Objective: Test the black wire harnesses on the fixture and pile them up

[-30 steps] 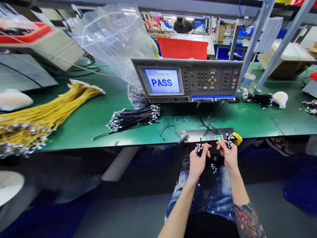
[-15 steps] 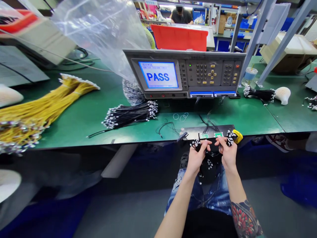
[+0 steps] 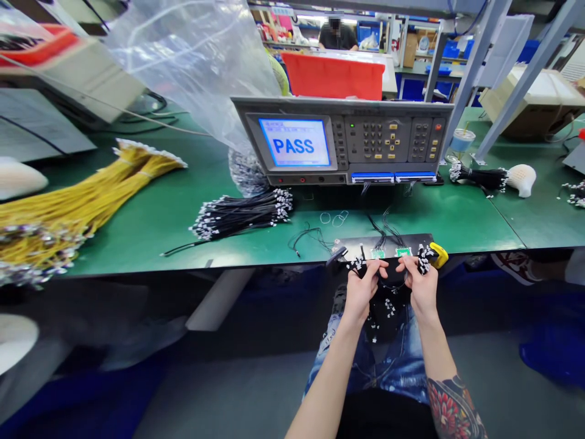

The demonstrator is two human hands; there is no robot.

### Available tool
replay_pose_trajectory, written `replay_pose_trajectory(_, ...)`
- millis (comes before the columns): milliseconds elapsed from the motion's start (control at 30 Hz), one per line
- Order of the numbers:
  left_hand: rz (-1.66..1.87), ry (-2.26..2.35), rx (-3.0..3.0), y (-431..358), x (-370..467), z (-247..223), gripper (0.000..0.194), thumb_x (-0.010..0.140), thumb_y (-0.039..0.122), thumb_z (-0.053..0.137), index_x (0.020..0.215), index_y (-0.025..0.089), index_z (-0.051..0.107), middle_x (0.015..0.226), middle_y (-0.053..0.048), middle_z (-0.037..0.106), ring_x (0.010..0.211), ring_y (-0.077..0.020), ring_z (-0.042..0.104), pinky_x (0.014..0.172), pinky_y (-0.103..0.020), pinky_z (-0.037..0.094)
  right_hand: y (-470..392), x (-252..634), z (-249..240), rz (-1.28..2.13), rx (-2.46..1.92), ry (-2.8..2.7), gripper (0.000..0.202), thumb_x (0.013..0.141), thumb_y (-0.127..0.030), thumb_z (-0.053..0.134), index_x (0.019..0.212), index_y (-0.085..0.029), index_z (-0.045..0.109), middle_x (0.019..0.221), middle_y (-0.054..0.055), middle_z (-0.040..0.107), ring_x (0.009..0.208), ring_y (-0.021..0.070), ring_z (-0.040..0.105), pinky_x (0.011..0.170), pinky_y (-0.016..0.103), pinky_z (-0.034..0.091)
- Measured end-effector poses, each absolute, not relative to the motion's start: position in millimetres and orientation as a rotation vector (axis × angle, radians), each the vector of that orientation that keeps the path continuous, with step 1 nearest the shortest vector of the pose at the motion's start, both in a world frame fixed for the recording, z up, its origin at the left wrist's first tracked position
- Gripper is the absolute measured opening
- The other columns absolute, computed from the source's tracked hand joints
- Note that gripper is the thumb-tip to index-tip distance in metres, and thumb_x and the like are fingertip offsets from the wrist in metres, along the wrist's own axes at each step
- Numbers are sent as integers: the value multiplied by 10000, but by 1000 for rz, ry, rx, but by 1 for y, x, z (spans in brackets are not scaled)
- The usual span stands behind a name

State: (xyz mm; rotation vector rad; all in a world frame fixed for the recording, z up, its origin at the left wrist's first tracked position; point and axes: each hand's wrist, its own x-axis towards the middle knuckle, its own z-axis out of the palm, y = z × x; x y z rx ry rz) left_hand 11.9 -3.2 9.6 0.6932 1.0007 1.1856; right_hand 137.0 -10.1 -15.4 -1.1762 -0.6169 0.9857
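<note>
Holding black cables (image 3: 425,259) in both hands, split between left hand (image 3: 360,296) and right hand (image 3: 423,292), just off the near edge of the desk (image 3: 479,235). Grasping with fingers (image 3: 382,265) bent in a pinch on each side, tips pointed inward across a narrow gap. Can't tell exact contact at the tips; too small, partly hidden. Spanning the gap with what looks like a thin strand, sagging, long axis side to side, roughly parallel to the desk edge. Showing white ends (image 3: 354,264) past the outer side of left hand, likewise on the right, with more dangling below toward the lap. Judging the relation that matters as fingertips to boards: straight ahead, short reach, across the cable axis. Left board (image 3: 378,254) just beyond left fingers, right board (image 3: 403,252) just beyond right fingers, both on the black plate (image 3: 420,239). Near tie on which hand is closer; can't tell touching or apart at either board. Wired on the far side by dark leads (image 3: 379,241), toward the tester (image 3: 388,140), reading PASS. Watch the yellow clip (image 3: 439,256), just beside the right bunch, for snagging loose ends.
</note>
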Motion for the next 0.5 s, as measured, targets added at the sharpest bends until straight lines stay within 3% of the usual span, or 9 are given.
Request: replay_pose_trajectory(500,1156,1024,709,-2,13,11,387,671,507,836,697,129,754,513,32,546,377,-17,195,396,-213,75,-11,140,-19,980,-1182,-633,398,712,-525,860,715,-144,743,637,44,720,373,43,324,351,225,210)
